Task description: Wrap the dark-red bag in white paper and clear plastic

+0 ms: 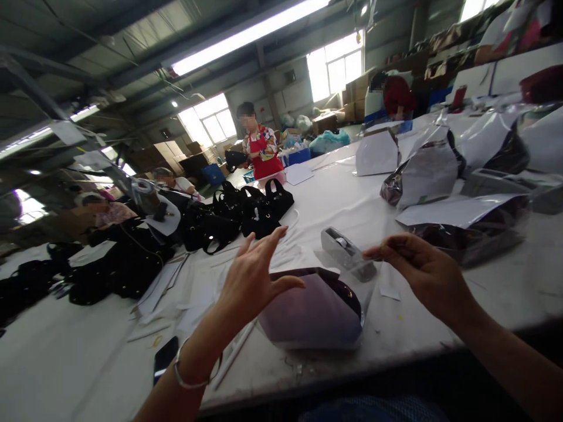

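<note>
A dark handbag in a clear plastic bag, with a pale sheet across its front [314,313], lies at the table's near edge. My left hand [253,278] hovers over its left side, fingers spread and thumb pointing right, holding nothing. At the upper right of the wrapped handbag, my right hand [417,272] is closed in a pinch. Clear film runs from those fingertips toward the package and looks like the edge of its plastic bag. Just beyond, a grey tape dispenser [345,249] stands on the table, close to my right fingertips.
Several black handbags [259,211] crowd the table's left and far side. Plastic-wrapped bags [466,220] stand at right. A phone [165,357] lies near my left wrist, beside white strips [233,357]. A person in a red apron [264,152] stands across the table; others are farther off.
</note>
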`<state>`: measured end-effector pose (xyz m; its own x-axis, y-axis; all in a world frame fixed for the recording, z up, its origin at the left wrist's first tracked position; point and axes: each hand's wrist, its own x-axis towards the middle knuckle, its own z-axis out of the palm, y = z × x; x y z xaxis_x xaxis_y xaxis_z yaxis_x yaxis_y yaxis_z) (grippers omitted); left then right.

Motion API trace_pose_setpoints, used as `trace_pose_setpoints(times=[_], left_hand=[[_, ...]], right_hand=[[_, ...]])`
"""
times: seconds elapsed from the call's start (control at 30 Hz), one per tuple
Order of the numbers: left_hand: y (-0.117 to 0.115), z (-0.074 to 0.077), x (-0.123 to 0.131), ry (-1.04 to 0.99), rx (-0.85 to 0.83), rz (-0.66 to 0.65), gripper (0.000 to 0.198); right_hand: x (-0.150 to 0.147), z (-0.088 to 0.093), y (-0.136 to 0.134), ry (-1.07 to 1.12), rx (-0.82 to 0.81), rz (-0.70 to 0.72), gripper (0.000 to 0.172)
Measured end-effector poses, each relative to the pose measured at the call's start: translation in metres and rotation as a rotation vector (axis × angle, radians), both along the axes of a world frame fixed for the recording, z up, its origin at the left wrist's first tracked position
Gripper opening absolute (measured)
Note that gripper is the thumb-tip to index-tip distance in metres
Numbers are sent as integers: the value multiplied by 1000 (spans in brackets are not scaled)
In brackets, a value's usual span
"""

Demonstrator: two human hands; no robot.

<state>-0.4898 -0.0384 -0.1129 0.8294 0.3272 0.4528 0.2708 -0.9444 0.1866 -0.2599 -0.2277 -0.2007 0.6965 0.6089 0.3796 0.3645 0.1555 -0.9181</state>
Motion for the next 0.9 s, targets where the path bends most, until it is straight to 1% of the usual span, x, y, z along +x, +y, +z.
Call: trace_pose_setpoints(times=[0.03,0.07,0.1,0.17,0.2,0.23,0.27,0.3,0.37,0.43,0.47,0.5,0.53,0.57,0.63,0.7,0.73,0.8,0.9], left_hand=[[-3,3,10,78,-30,-2,88],[-4,6,18,143,-68,3,81],[-5,7,23,187,-109,7,67],[-6,7,27,214,-176,6,31],[-7,6,27,203,-197,0,18],[-8,6,26,185,-209,-8,12],[-9,5,26,166,-214,-18,11],[-10,3,25,146,-210,-31,11],[-12,0,24,112,-191,-59,10],[-13,-5,23,112,-184,-72,12],[-13,-7,23,130,-189,-63,13],[-14,-9,22,153,-195,-46,14],[-14,-11,21,176,-198,-26,14],[-13,-13,21,187,-194,-8,15],[-13,-15,19,187,-179,15,14],[-11,-15,18,177,-178,14,13],[-10,-15,17,175,-181,13,13],[-9,-13,16,175,-197,15,11],[-2,-10,17,176,-227,20,11]], right_hand=[[0,1,0,-17,3,-9,27],[-1,1,-1,-28,7,-16,26],[0,0,-1,-32,11,-22,25],[2,-3,-2,-12,20,-22,23],[4,-7,-2,16,38,-12,22],[6,-13,-3,52,66,8,22],[9,-20,-3,91,99,44,23],[13,-30,-4,125,130,100,28],[20,-53,-4,152,169,247,50],[25,-78,-3,107,125,369,72],[26,-90,-2,68,75,398,79],[25,-100,0,28,19,404,83],[23,-108,2,-2,-29,393,81],[19,-115,4,-13,-56,371,76],[10,-123,9,31,-43,306,53],[1,-125,13,119,7,240,28],[-2,-125,13,161,25,214,22],[-6,-124,14,217,45,192,19],[-4,-122,14,259,58,203,21]])
